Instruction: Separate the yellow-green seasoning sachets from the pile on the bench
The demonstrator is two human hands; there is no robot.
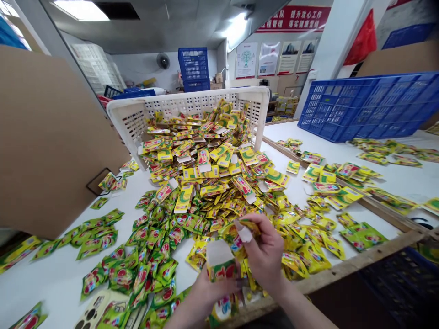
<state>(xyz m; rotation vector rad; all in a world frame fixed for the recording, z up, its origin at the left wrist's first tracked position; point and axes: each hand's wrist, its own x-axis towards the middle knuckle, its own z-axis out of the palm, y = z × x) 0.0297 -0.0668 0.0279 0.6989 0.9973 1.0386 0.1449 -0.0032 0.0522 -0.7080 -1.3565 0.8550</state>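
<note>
My left hand is closed around a small green and red carton, its white flap standing open at the top. Just above and to the right, my right hand pinches a yellow sachet close to that open end. Something white covers the thumb tip of the right hand. Yellow sachets lie in a heap around the right hand. To the left spread many green sachets with red fruit pictures. Folded yellow cartons spill toward both hands from a tipped white plastic basket.
A phone lies partly under green sachets at the front left. A large cardboard box stands on the left. Wooden strips edge the white table. A blue crate sits at the back right.
</note>
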